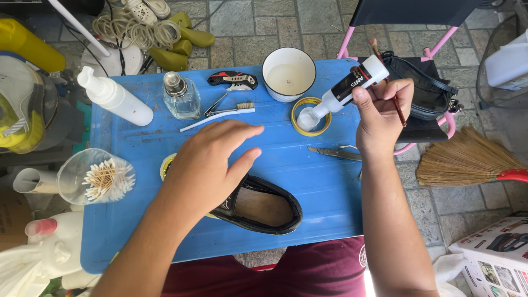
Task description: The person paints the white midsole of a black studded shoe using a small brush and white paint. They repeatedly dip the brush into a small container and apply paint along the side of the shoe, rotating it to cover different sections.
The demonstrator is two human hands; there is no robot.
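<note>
Seen from above, a blue table (pixel 308 181). The right hand (pixel 379 118) grips a white bottle (pixel 346 88) tipped nozzle-down over a small yellow lid (pixel 311 116), with a thin brush (pixel 385 71) tucked in the same fist. The left hand (pixel 212 159) hovers open and empty over a black shoe (pixel 264 208) (palm down, fingers spread). A hard squeeze could likely overfill the lid and spill onto the table.

the flat plastic table top (pixel 308 170) is bright blue. the leather slip-on shoe (pixel 264 208) is black with a tan insole. the small squeeze bottle (pixel 345 88) is white with a black label. the round enamel cup (pixel 289 73) is white, dark-rimmed. the shallow tin lid (pixel 311 116) is yellow.
</note>
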